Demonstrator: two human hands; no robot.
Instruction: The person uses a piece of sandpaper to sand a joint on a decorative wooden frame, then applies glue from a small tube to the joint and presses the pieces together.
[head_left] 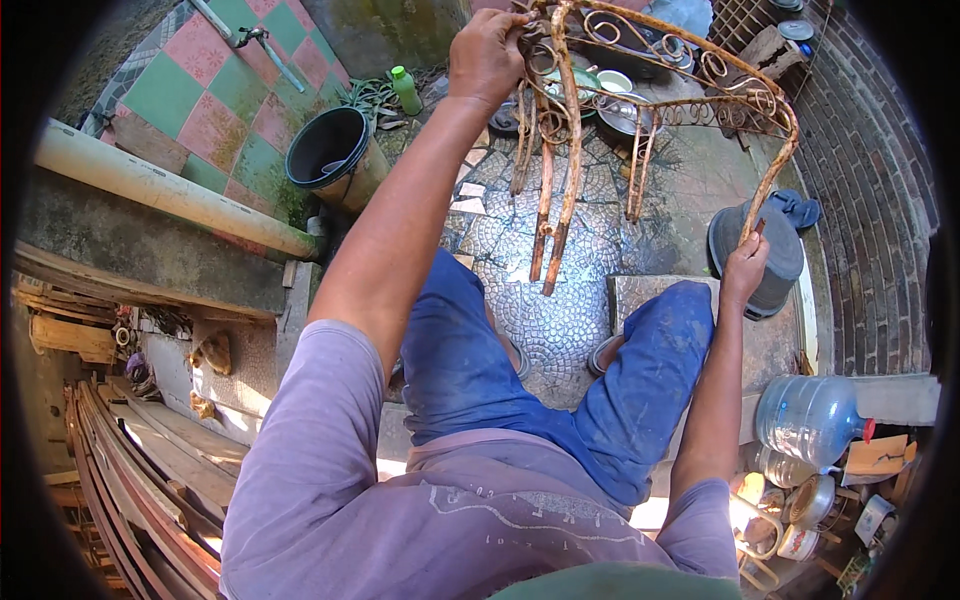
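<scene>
Left hand (487, 55) and right hand (745, 265) each clench the rusty scrolled wrought-iron frame (640, 100), probably heavy, stiff and rough; its plain bars beside the fingers seem safest.

**Rusty scrollwork frame held up in both hands**

The left hand (487, 55) is gripping the top of the rusty iron frame (560, 150), while the right hand (745, 262) is holding its lower right end. Left of the frame, a black bucket (330, 150) is sitting; a dark bin (775, 262) is standing just beside the right hand.
</scene>
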